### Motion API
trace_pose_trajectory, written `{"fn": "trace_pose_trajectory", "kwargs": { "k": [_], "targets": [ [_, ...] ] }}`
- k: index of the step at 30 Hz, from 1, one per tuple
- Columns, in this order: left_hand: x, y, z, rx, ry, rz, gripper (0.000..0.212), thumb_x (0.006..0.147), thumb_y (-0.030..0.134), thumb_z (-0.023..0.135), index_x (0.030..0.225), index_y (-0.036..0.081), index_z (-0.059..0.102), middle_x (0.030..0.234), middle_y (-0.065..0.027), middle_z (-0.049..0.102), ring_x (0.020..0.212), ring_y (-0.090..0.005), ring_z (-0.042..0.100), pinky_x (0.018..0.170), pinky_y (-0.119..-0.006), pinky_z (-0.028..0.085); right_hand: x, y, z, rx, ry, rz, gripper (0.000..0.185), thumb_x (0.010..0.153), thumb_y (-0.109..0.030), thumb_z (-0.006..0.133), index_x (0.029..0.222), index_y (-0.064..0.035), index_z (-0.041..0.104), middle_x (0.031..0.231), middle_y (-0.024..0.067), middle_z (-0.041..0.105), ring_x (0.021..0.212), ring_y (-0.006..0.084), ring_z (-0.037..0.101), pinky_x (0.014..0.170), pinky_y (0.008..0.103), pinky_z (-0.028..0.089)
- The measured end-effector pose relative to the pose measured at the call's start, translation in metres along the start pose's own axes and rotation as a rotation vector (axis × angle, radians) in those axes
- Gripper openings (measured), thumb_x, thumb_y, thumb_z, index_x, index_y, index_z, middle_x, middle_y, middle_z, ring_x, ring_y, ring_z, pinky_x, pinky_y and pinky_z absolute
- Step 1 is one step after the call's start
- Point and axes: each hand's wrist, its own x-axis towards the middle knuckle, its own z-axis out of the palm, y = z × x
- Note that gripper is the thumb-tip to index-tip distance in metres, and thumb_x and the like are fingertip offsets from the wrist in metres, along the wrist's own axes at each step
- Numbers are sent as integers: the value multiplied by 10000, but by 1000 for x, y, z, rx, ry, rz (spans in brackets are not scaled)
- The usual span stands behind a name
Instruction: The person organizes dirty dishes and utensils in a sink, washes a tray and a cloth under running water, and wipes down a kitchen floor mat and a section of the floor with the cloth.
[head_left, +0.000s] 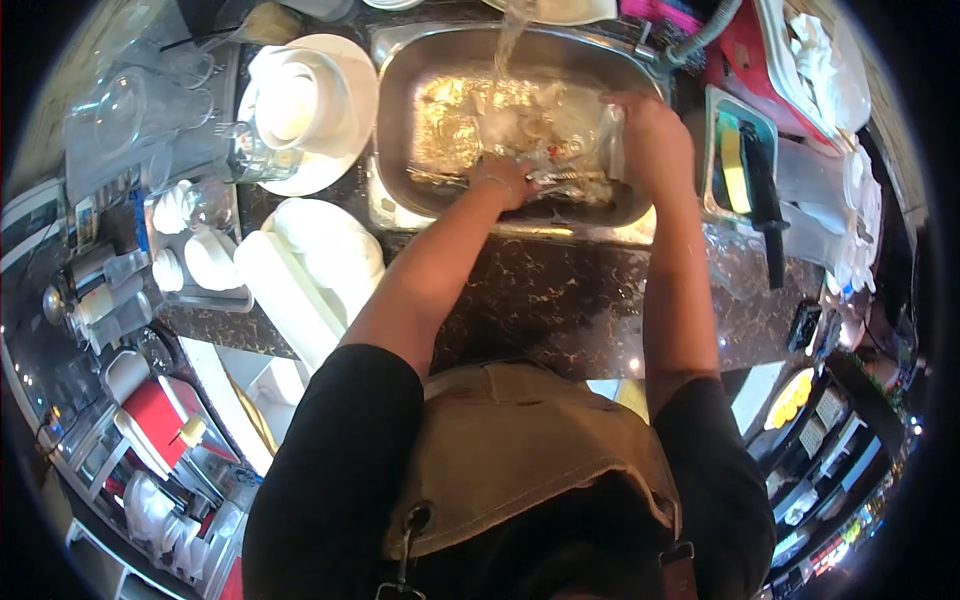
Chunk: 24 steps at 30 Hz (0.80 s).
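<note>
My left hand (506, 180) reaches down into a stainless steel sink (394, 142), at the cutlery (566, 180) lying in water in its lower middle; whether its fingers grip anything cannot be told. At the sink's right side, my right hand (649, 124) is closed around a clear, glass-like vessel (613, 139), tilted against the inner wall. From the top a stream of water (510, 37) falls into the sink. The water hides the lower part of the basin and some of what lies there.
White bowls (289, 105) are stacked on a large plate left of the sink, with more white dishes (322, 240) below. At right a metal tray (712, 202) holds a yellow sponge (733, 165) and a black-handled tool (759, 180). A flexible hose (705, 34) bends near the upper right corner.
</note>
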Motion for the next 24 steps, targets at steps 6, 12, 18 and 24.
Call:
{"fn": "trace_pose_trajectory", "kwargs": {
  "k": [6,12,18,24],
  "targets": [
    [-29,35,-38,12,-97,-147,487,929,502,459,1376,314,414,1402,-72,374,1363,-303,253,1033,-620,299,75,69,170,-37,-76,35,400,895,-363,501,1178,-107,619,1148,132,606,1198,334,471,940,498,408],
    [-30,12,-23,73,-13,-35,486,916,472,486,1329,215,481,1444,-120,336,1314,-399,311,1003,-545,361,34,-6,205,-150,-352,-197,486,871,-394,551,1293,-153,532,1351,87,474,1250,298,412,1014,470,367],
    [4,10,-5,-92,-66,-163,428,926,426,499,1247,154,576,1309,-76,528,1258,-282,443,1009,-602,316,24,42,218,476,-65,19,286,886,-147,528,1153,-93,617,1081,198,605,919,325,604,867,389,457],
    [48,3,17,-418,62,-443,405,918,431,491,1195,167,624,1213,-105,618,1171,-299,548,1007,-581,265,16,59,227,436,-157,610,332,838,-262,607,1140,-127,632,1115,238,584,1037,377,567,925,435,448]
  ]
}}
